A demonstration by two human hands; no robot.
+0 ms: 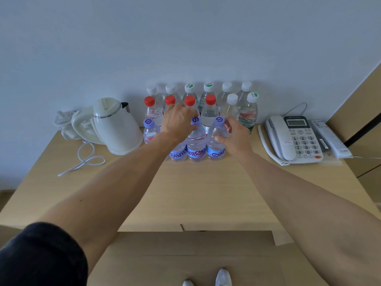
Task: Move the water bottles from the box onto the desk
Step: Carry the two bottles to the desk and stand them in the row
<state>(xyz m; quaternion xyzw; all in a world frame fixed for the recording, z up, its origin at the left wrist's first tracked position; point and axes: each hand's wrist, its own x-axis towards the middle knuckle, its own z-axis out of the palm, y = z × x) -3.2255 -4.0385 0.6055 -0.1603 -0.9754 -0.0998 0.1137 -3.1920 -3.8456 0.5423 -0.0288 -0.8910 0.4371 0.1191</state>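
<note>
Clear plastic water bottles, purple caps, blue labels (196,141): ranked upright on pale wooden surface (195,193). Judged heavy, smooth, slightly squashable; best gripped mid-body. Right hand (235,137) wrapped around rightmost bottle (216,141); left hand (177,120) curled over hidden neighbour.

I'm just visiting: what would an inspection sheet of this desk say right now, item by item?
Surface: pale wooden desk, its near half bare.
Job's things: bottles stand in rows against the wall: white-capped bottles at the back, red-capped bottles in the middle, purple-capped bottles in front. The cardboard box sits below the desk's near edge, flaps shut.
Clutter: kettle, phone, remote.
Hands: left hand reaches over a purple-capped bottle, grip hidden; right hand grips the rightmost purple-capped bottle.
Cables: white cord looped beside the kettle; phone cord along the phone's left side.
Surroundings: plain wall; shoes on the floor.
</note>
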